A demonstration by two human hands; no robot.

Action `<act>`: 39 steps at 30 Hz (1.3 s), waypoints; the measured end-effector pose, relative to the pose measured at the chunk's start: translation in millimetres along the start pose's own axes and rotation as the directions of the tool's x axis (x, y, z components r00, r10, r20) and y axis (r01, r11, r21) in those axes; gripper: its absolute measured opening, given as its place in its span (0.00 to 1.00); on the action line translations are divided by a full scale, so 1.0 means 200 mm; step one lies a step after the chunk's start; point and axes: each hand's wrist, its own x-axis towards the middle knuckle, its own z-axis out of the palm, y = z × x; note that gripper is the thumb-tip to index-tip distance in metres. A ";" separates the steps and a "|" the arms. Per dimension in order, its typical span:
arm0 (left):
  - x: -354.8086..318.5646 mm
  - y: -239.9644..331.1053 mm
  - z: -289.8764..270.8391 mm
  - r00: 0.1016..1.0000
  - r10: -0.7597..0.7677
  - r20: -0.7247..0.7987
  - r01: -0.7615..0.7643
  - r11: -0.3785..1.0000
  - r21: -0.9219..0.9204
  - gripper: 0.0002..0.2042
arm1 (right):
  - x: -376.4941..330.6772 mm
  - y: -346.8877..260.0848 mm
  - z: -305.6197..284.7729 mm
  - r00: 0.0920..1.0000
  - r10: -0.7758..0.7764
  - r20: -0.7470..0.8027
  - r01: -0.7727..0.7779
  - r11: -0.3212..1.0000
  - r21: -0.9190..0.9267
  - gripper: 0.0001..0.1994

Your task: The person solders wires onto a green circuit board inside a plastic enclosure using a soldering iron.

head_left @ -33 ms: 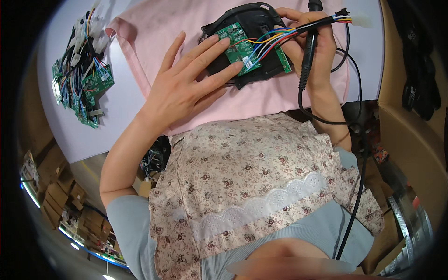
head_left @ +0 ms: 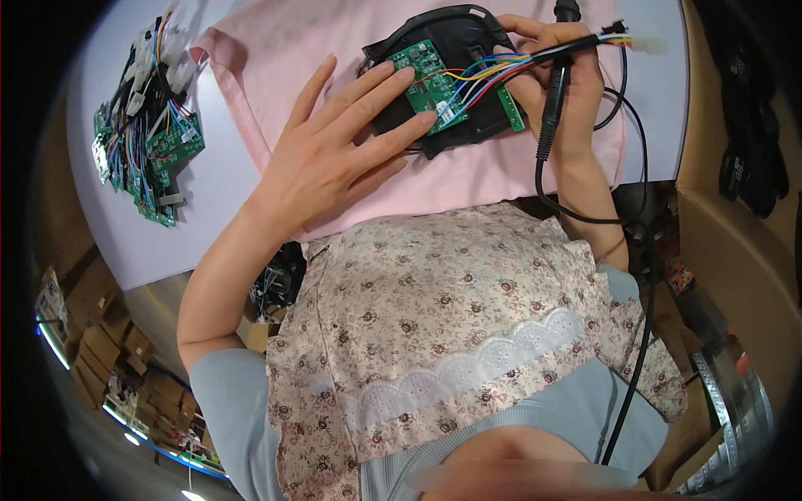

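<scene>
My left hand (head_left: 334,154) lies with its fingers spread, fingertips touching the left and lower edges of a green circuit board (head_left: 424,60). Beneath that board is a black plastic housing (head_left: 476,134), curved along its far edge. Colored wires (head_left: 501,67) run from the board into a black sleeve ending in a white connector (head_left: 647,43), crossing over my right hand (head_left: 578,96). That hand is closed around a black pen-shaped corded tool (head_left: 552,108), its cable end toward me. A narrow green board strip (head_left: 510,108) sits in the housing beside my right thumb.
A pink cloth (head_left: 242,92) is spread under the housing on a white table (head_left: 200,242). At the left lies a pile of wired green boards (head_left: 154,159). The tool's black cable (head_left: 646,167) loops at the right, near a brown cardboard box (head_left: 710,167).
The wire bundle over my right hand has dipped slightly, and its white connector sits a little lower. Both hands stay almost exactly where they were.
</scene>
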 end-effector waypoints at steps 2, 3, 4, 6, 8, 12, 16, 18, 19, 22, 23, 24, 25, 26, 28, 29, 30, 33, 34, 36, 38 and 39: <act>0.00 0.00 0.00 1.000 -0.004 0.025 0.005 1.000 -0.013 0.27 | 0.00 0.00 -0.01 1.000 -0.012 -0.002 0.011 0.999 -0.033 0.21; 0.00 0.00 0.00 1.000 -0.004 0.022 0.004 1.000 -0.005 0.27 | 0.00 0.00 -0.01 1.000 -0.015 0.008 0.015 0.999 -0.035 0.21; 0.00 0.00 -0.01 1.000 -0.002 0.018 0.002 1.000 0.002 0.26 | 0.00 0.00 -0.02 1.000 -0.019 0.018 0.019 0.999 -0.039 0.21; 0.01 0.01 -0.01 1.000 0.004 -0.001 -0.004 1.000 0.018 0.26 | 0.00 0.00 -0.03 0.999 -0.037 0.028 0.037 0.999 -0.020 0.20; 0.02 0.02 -0.01 1.000 0.003 -0.028 -0.002 0.999 0.040 0.25 | 0.00 0.02 -0.02 0.997 -0.064 0.034 0.063 0.998 0.023 0.20; 0.04 0.04 0.00 0.998 0.027 -0.053 -0.028 1.000 -0.009 0.23 | 0.02 0.05 -0.04 0.993 -0.119 0.011 0.118 0.992 0.049 0.17; 0.06 0.03 -0.01 0.998 0.050 -0.042 -0.050 0.999 -0.020 0.22 | 0.01 -0.01 -0.13 0.994 -0.094 -0.045 0.092 0.994 -0.057 0.11; 0.07 0.03 -0.03 0.999 0.039 -0.037 -0.040 0.999 -0.014 0.22 | -0.02 -0.05 -0.15 0.986 -0.116 -0.123 0.102 0.988 -0.113 0.10; 0.07 0.04 -0.03 0.999 0.027 -0.035 -0.027 1.000 -0.016 0.22 | -0.03 -0.08 -0.17 0.982 -0.106 -0.159 0.081 0.985 -0.152 0.10; 0.09 0.07 -0.04 0.999 -0.009 -0.034 0.008 1.000 -0.006 0.24 | -0.06 -0.18 -0.22 0.944 -0.154 -0.293 0.059 0.948 -0.312 0.11; 0.09 0.08 -0.04 0.999 -0.022 -0.029 0.022 1.000 -0.001 0.25 | -0.06 -0.21 -0.24 0.933 -0.202 -0.299 0.115 0.952 -0.284 0.11; 0.09 0.08 -0.04 0.999 -0.027 -0.031 0.027 1.000 0.003 0.25 | -0.06 -0.23 -0.26 0.906 -0.289 -0.309 0.175 0.921 -0.347 0.11; 0.09 0.09 -0.04 0.999 -0.033 -0.029 0.033 0.999 0.008 0.26 | -0.05 -0.26 -0.27 0.866 -0.403 -0.296 0.272 0.876 -0.398 0.12; 0.09 0.09 -0.03 0.999 -0.045 -0.020 0.046 0.999 0.018 0.26 | -0.05 -0.27 -0.27 0.831 -0.457 -0.316 0.264 0.825 -0.501 0.12; 0.09 0.10 -0.02 0.994 -0.102 -0.044 0.101 0.994 -0.042 0.25 | -0.06 -0.31 -0.25 0.823 -0.505 -0.260 0.353 0.814 -0.461 0.13; 0.09 0.11 -0.01 0.991 -0.129 -0.043 0.127 0.990 -0.055 0.25 | -0.06 -0.32 -0.23 0.813 -0.518 -0.265 0.382 0.819 -0.428 0.13; 0.08 0.11 -0.01 0.991 -0.126 -0.043 0.123 0.991 -0.048 0.24 | -0.05 -0.32 -0.20 0.802 -0.578 -0.151 0.430 0.733 -0.527 0.12; 0.07 0.12 -0.01 0.993 -0.115 -0.024 0.115 0.993 -0.011 0.23 | -0.03 -0.32 -0.10 0.819 -0.558 0.130 0.560 0.732 -0.388 0.12; 0.07 0.13 -0.01 0.992 -0.123 -0.022 0.122 0.992 -0.021 0.22 | -0.01 -0.31 -0.07 0.803 -0.556 0.217 0.591 0.692 -0.414 0.12; 0.07 0.13 -0.01 0.992 -0.128 -0.010 0.127 0.991 -0.040 0.23 | -0.01 -0.30 -0.02 0.851 -0.422 0.312 0.523 0.731 -0.438 0.11; 0.06 0.12 -0.01 0.992 -0.128 0.022 0.129 0.990 -0.053 0.26 | -0.01 -0.28 0.02 0.804 -0.432 0.408 0.593 0.626 -0.506 0.10; 0.06 0.12 -0.01 0.992 -0.122 0.014 0.122 0.990 -0.065 0.26 | -0.01 -0.27 0.03 0.796 -0.404 0.451 0.603 0.598 -0.529 0.10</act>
